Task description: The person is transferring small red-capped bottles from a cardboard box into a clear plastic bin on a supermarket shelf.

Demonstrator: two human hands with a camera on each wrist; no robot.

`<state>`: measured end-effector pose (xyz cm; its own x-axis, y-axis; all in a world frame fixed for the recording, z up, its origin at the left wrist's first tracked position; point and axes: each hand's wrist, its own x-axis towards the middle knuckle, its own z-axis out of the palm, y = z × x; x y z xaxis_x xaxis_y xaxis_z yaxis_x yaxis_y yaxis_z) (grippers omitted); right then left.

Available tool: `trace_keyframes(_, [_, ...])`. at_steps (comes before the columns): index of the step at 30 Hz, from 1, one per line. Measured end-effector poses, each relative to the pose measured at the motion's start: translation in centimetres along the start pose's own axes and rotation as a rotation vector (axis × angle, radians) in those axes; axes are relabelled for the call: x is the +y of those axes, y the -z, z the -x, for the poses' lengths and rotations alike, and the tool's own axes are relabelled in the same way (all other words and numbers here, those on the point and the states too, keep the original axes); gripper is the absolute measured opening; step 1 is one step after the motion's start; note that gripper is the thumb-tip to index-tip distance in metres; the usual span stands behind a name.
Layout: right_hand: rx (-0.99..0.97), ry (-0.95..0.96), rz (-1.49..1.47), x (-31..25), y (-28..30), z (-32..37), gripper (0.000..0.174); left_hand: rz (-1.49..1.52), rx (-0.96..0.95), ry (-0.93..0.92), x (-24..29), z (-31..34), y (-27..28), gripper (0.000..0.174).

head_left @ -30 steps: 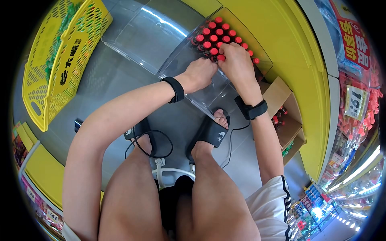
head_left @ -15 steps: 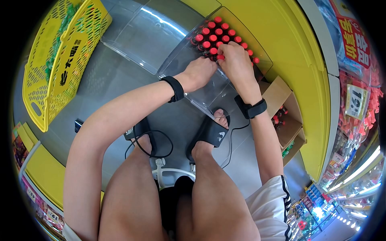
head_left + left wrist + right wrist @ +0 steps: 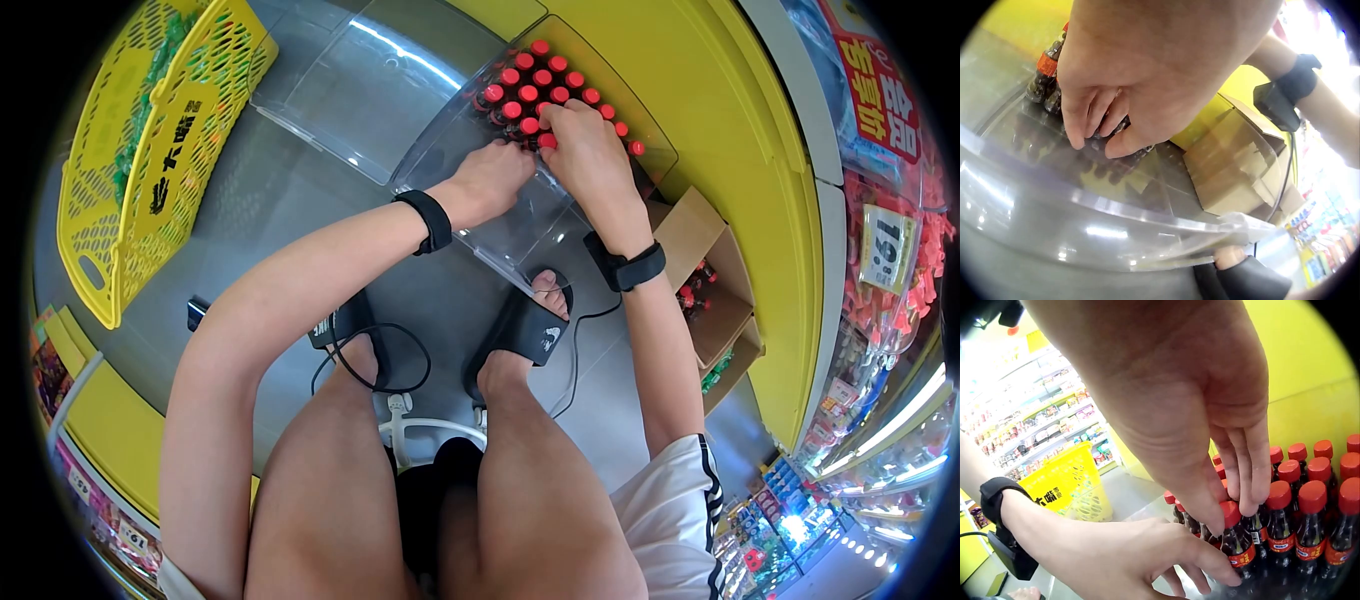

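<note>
Several small cola bottles (image 3: 1312, 519) with red caps stand packed upright in a clear plastic bin (image 3: 505, 235). In the right wrist view my right hand (image 3: 592, 150) comes from above, thumb and fingers pinching the red cap of one bottle (image 3: 1240, 547) at the near edge of the group. My left hand (image 3: 495, 182) is low beside the same bottle, fingers and thumb curled in at its lower part. The left wrist view shows those fingertips close together near the bin floor, the bottle mostly hidden behind them.
Left of the bottles lies another clear bin section (image 3: 390, 75). A yellow perforated basket (image 3: 180, 180) with green items stands at the far left. An open cardboard box (image 3: 735, 285) with more red-capped bottles sits by my right forearm, along a yellow shelf base (image 3: 790, 330).
</note>
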<state>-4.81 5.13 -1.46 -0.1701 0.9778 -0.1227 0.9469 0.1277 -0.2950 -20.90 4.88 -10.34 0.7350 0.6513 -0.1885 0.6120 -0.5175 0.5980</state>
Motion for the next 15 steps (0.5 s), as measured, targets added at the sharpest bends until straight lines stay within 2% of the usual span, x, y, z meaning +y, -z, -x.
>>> trace_keyframes(3, [0.01, -0.025, -0.026, -0.1, 0.9, 0.2, 0.028, -0.041, -0.019, -0.032, 0.4, 0.1, 0.3, 0.025])
trace_keyframes(5, [0.01, -0.052, -0.039, 0.0, 1.6, 0.6, 0.028, -0.031, -0.172, 0.018, 1.9, 0.3, 1.9, 0.02])
trace_keyframes(9, [0.023, -0.04, -0.119, 1.2, 3.0, 1.8, 0.021, -0.012, -0.163, -0.067, 4.3, 0.4, 2.8, 0.013])
trace_keyframes(11, [0.028, -0.054, -0.173, 1.5, 3.8, 2.7, 0.018, 0.097, 0.01, -0.106, 5.7, 0.4, 2.8, 0.014])
trace_keyframes(14, [0.073, -0.085, -0.281, 1.0, 5.8, 5.2, 0.014, 0.134, 0.064, -0.178, 8.1, 0.5, 3.7, 0.011])
trace_keyframes(15, [0.159, -0.12, -0.29, 0.9, 6.4, 5.9, 0.014, 0.125, 0.09, -0.201, 8.6, 0.4, 3.5, 0.012])
